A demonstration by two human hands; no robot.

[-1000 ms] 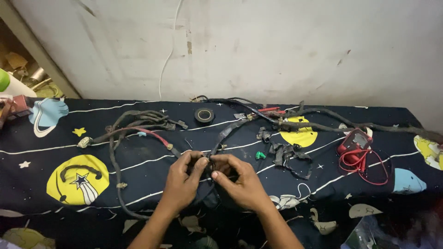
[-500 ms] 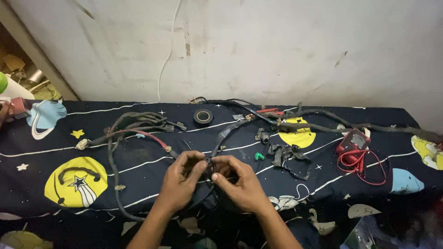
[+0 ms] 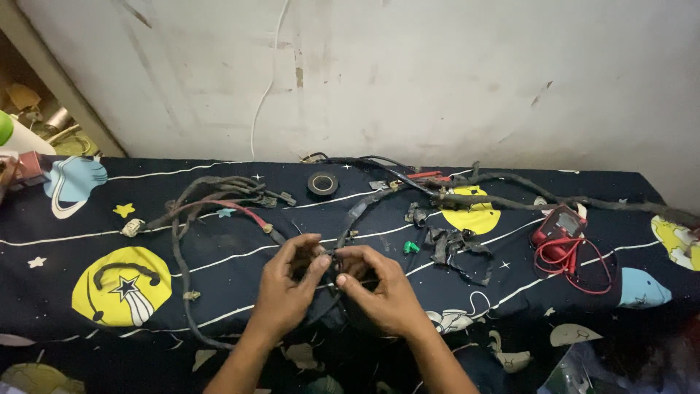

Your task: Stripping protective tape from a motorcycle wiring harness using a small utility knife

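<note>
A black wiring harness [image 3: 219,197] sprawls over a table covered with a dark space-print cloth [image 3: 87,241]. My left hand [image 3: 288,288] and my right hand [image 3: 383,288] meet at the table's front middle. Both pinch the same small black part of the harness [image 3: 332,264] between thumb and fingers. A thick black branch of the harness [image 3: 364,208] runs up from my hands toward the back. What the fingers pinch is partly hidden.
A roll of black tape [image 3: 322,183] lies at the back centre. Scraps of black tape [image 3: 452,244] and a small green piece [image 3: 410,247] lie right of my hands. A red multimeter with red leads [image 3: 561,230] sits at right. The wall is close behind.
Both hands stay together on the harness part; the fingers have shifted only slightly. The view has drifted a little.
</note>
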